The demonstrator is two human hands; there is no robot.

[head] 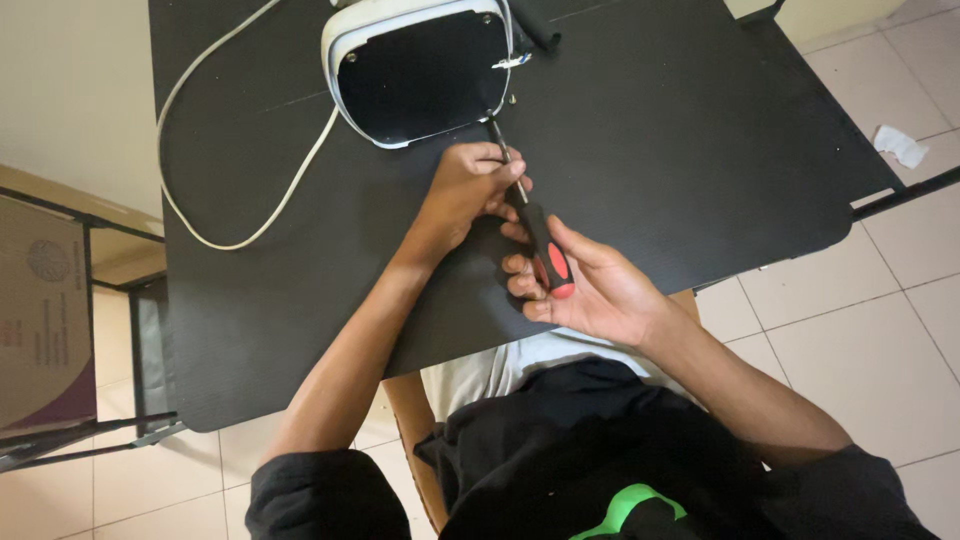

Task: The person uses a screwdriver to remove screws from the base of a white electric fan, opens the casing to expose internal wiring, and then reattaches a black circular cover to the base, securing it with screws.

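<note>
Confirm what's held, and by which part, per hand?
A screwdriver. The right hand wraps its red and black handle; the left hand pinches the metal shaft near the tip, which meets the white-rimmed black device.

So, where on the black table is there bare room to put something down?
The black table is bare on the right, between the white-rimmed appliance and the right edge, and at the lower left below the white cable. It is crowded in the middle, where the left hand and right hand hold the screwdriver.
</note>
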